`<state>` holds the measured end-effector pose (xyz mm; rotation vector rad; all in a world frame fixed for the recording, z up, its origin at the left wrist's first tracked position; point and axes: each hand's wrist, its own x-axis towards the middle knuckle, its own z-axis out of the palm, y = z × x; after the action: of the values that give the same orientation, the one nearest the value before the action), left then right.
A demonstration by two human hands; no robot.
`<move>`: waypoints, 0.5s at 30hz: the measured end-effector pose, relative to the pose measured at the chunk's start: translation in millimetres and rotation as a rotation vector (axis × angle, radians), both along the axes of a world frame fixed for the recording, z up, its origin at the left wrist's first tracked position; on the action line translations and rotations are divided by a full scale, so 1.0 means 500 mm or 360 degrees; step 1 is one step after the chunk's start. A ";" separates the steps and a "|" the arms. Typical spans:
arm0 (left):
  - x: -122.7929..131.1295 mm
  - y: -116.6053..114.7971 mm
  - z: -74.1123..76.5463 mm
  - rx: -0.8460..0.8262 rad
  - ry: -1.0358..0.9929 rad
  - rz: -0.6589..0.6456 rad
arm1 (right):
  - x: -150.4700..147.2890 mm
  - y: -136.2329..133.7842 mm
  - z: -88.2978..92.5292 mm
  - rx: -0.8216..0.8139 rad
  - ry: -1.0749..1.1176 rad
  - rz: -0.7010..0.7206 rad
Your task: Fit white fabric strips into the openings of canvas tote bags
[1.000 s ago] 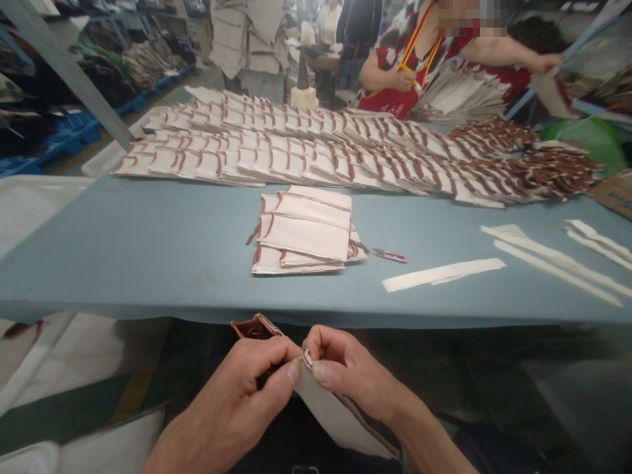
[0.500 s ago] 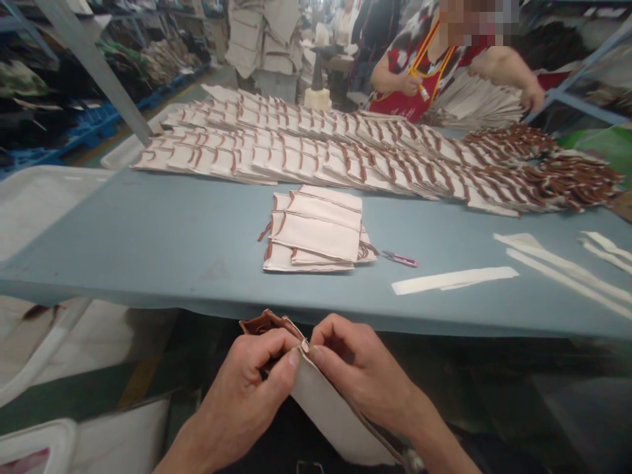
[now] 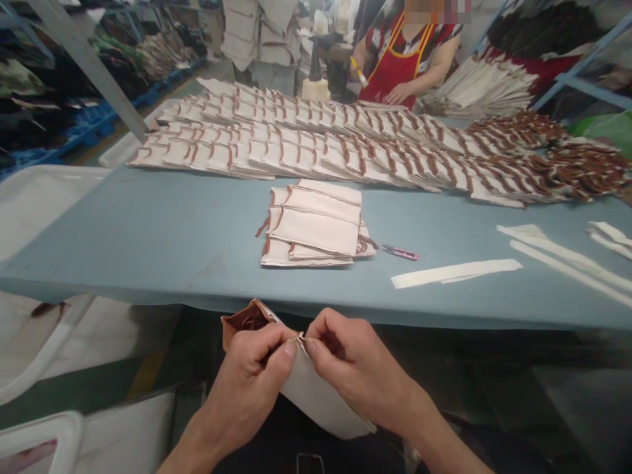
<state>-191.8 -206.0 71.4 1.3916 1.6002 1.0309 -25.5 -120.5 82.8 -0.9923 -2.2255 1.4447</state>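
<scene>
Just in front of the table's near edge, both hands pinch the seam edge of a cream fabric bag (image 3: 323, 398) with a brown lining. My left hand (image 3: 254, 372) grips it between thumb and forefinger, the brown open end showing beyond the knuckles. Close beside it, my right hand (image 3: 350, 359) is closed on the same edge, its fingertips nearly touching the left thumb. The bag's pale body slants down to the right beneath the right hand. On the table ahead lies a small pile of similar cream bags (image 3: 316, 227) with brown trim, and pink-handled thread snips (image 3: 401, 252) rest beside it.
Long overlapping rows of cream bags (image 3: 296, 148) cross the far side of the blue-covered table (image 3: 148, 237). White fabric strips (image 3: 457, 272) lie at the right. Beyond, a person in a red apron (image 3: 390, 69) stands. A metal post (image 3: 91, 69) rises at the left.
The bag's brown open end has swung left and opened wider, while both hands still pinch the seam. Across the table, the person's outstretched arm has come in, and the hand now rests near the bags.
</scene>
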 end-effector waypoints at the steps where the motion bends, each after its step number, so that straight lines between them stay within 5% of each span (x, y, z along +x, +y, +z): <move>1: -0.002 0.000 -0.007 -0.0040 -0.0084 -0.0005 | -0.002 -0.003 -0.001 -0.0083 -0.0003 -0.0040; 6: -0.007 0.004 -0.028 -0.0186 -0.0373 -0.0032 | -0.001 -0.020 -0.006 -0.0218 0.0018 -0.0104; 15: -0.008 0.008 -0.003 -0.0041 -0.0235 -0.0075 | 0.008 -0.030 -0.001 -0.0199 0.0035 -0.0103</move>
<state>-195.8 -202.1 70.1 1.2993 1.4615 1.0564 -21.5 -135.3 82.5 -1.0716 -2.0895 1.5745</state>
